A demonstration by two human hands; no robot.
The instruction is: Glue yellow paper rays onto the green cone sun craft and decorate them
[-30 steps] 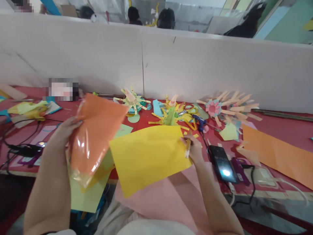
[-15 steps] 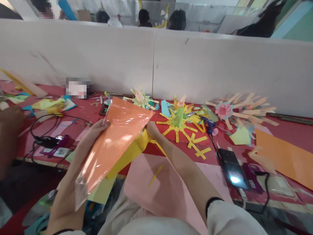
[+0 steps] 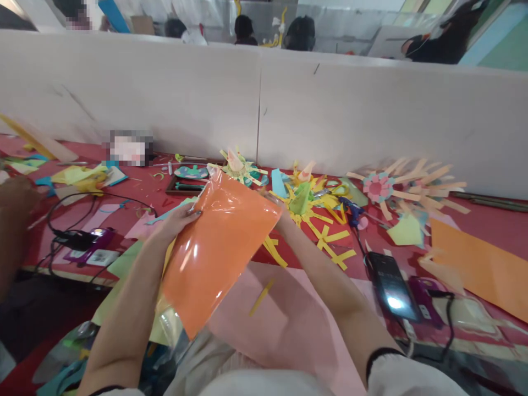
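A packet of orange paper in a shiny clear plastic sleeve is held up over my lap, tilted. My left hand grips its left edge, thumb on the front face. At its right corner my right hand is closed on the edge, its fingers partly hidden behind the packet. Some yellow paper shows behind the left edge. Under the packet a large pink sheet lies across my lap, with a thin yellow strip on it.
Paper flowers, a yellow one with a green cone and a peach one, lie on the red table. A lit phone and a purple power bank are at right, near orange sheets. A white partition stands behind.
The orange packet has turned so its front faces me more fully, and has shifted right. The yellow paper beside it is now mostly hidden. My right hand has moved right with the corner.
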